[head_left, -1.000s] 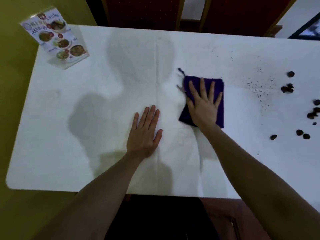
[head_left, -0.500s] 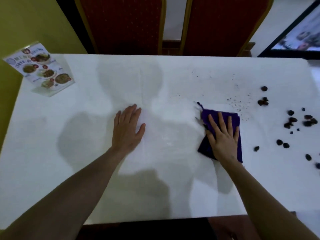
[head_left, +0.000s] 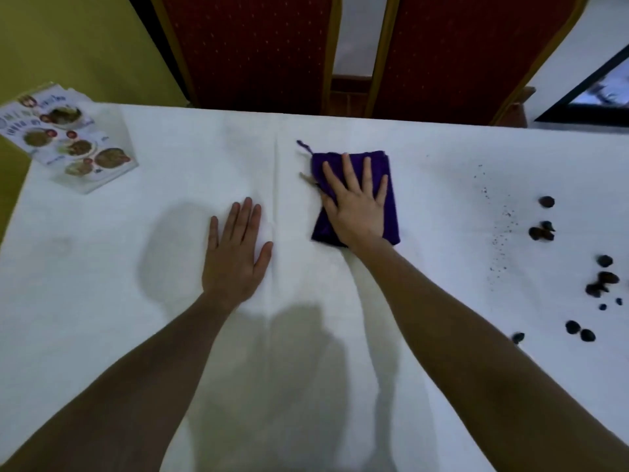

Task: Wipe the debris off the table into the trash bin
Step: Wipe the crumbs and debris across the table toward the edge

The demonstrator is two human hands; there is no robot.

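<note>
A folded purple cloth [head_left: 392, 212] lies on the white table [head_left: 102, 267], a little beyond its middle. My right hand [head_left: 355, 209] presses flat on the cloth with the fingers spread. To its left, my left hand [head_left: 235, 257] rests palm down on the bare tablecloth and holds nothing. Dark lumps of debris [head_left: 541, 233] are scattered along the right side of the table. A trail of fine crumbs [head_left: 500, 240] lies between those lumps and the cloth, apart from the cloth. No trash bin is in view.
A laminated menu card [head_left: 68, 141] lies at the far left corner of the table. Two red chairs with gold frames [head_left: 252, 49] [head_left: 452, 52] stand against the far edge. A dark framed screen [head_left: 599, 93] shows at the upper right.
My right hand has slid the cloth left and toward the far edge, away from the crumbs it was beside half a second ago. The left hand stays flat on the table.
</note>
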